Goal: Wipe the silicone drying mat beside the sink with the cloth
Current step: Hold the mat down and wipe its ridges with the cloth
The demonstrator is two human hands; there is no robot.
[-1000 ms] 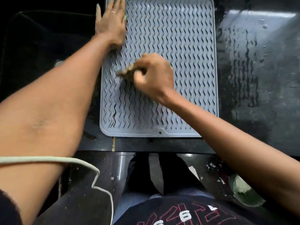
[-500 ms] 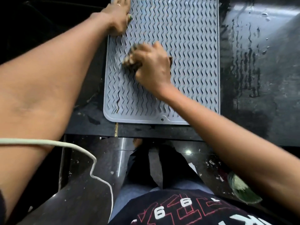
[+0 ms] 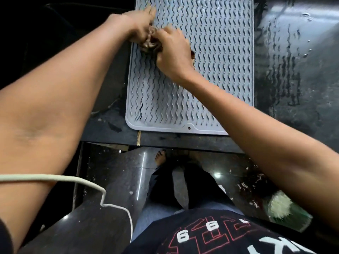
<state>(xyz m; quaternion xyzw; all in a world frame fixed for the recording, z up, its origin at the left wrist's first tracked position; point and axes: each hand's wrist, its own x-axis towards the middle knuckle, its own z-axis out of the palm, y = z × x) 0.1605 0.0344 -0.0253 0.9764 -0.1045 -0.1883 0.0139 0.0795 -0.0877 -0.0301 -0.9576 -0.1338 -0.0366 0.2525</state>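
Observation:
The grey silicone drying mat [image 3: 211,74], ribbed with wavy lines, lies flat on the dark counter. A small bunched brownish cloth [image 3: 150,44] sits over the mat's left edge. My right hand [image 3: 172,52] is closed on the cloth from the right. My left hand [image 3: 137,26] has come in from the left and its fingers grip the same cloth, so both hands meet over it. Most of the cloth is hidden between the hands.
The black sink [image 3: 55,43] lies to the left of the mat. A wet dark counter [image 3: 293,61] stretches to the right. A pale cord [image 3: 73,180] crosses my left forearm. A green-and-white object [image 3: 282,208] lies on the floor at lower right.
My left hand left the mat's upper left corner and moved down to the cloth. My right hand carried the cloth up and left toward the mat's edge.

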